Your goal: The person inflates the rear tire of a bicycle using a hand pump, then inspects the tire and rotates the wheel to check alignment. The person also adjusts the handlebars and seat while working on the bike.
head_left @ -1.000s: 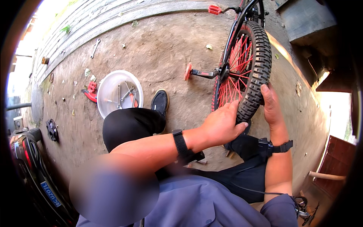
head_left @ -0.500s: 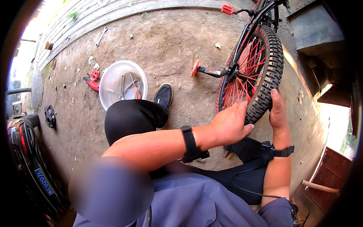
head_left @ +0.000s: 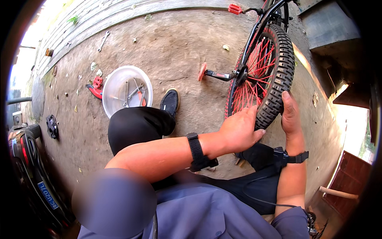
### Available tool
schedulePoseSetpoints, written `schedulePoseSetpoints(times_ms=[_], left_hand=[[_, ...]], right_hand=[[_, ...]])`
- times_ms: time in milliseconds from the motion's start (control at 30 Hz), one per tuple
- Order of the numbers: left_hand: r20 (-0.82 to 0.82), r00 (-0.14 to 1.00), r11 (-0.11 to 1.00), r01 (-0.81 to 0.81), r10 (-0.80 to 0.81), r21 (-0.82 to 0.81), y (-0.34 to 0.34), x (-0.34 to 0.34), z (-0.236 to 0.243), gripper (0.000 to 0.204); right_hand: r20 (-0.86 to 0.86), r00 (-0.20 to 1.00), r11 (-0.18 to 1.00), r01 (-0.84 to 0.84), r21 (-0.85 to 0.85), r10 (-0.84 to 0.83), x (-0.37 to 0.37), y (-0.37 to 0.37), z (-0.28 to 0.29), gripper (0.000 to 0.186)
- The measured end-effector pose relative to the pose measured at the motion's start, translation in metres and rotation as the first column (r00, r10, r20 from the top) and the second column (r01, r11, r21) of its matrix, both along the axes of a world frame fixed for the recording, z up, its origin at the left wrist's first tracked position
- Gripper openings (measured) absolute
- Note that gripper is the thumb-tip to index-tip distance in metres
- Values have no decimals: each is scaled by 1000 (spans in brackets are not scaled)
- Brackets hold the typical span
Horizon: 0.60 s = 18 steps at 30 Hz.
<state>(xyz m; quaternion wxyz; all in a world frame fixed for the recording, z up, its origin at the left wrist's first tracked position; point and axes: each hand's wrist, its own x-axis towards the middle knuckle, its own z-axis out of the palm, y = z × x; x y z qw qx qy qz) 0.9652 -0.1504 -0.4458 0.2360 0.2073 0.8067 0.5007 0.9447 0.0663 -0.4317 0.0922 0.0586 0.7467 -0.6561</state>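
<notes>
A bicycle stands at the right with its black knobby tyre (head_left: 283, 59) facing me and red spokes (head_left: 254, 75) inside the rim. My left hand (head_left: 240, 129) is closed round the tyre's near lower part, with its fingers on the spoke side and its thumb at the tread. On the other side my right hand (head_left: 291, 115) presses against the tyre, thumb up along the tread. That hand's other fingers are mostly hidden behind it. From the axle a training wheel (head_left: 202, 71), reddish with a black bracket, sticks out to the left.
A translucent round tub (head_left: 112, 74) left of my shoe (head_left: 170, 101) holds several wrenches. Beside it lie a red pedal (head_left: 97, 82) and a red-black curved piece (head_left: 94, 91). Another wrench (head_left: 104, 41) lies farther off. A parked vehicle (head_left: 34, 171) stands at the left, a metal structure (head_left: 332, 30) at the right.
The whole view has shifted slightly. Both hands stay on the same part of the tyre, with little visible movement.
</notes>
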Motion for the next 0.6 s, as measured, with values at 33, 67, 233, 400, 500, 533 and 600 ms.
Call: schedulePoseSetpoints(times_ms=[33,67,233,400,500,533,600], left_hand=[[-1,1000,1000,1,-1,4,1,0,0,73],[30,999,1000,11,-10,-11,2,-1,-1,71],[131,991,998,39,-32,-45,0,-8,10,67],[93,994,996,68,-62,-65,1,-8,14,70],[63,997,996,41,-37,-74,1,-6,11,75],[53,998,996,41,-37,-80,2,-6,10,74],[80,996,997,40,-35,-71,2,-6,11,68]], right_hand=[[-20,1000,1000,7,15,-7,1,-1,0,57],[-39,999,999,16,30,-15,1,-2,0,55],[13,998,998,57,-33,-56,0,-10,9,53],[27,997,997,71,-17,-71,-3,-14,16,54],[-3,1000,997,8,-79,-9,-4,-15,20,54],[-9,1000,996,0,-94,-1,-4,-15,21,55],[-20,1000,992,-20,-122,17,-4,-16,24,55]])
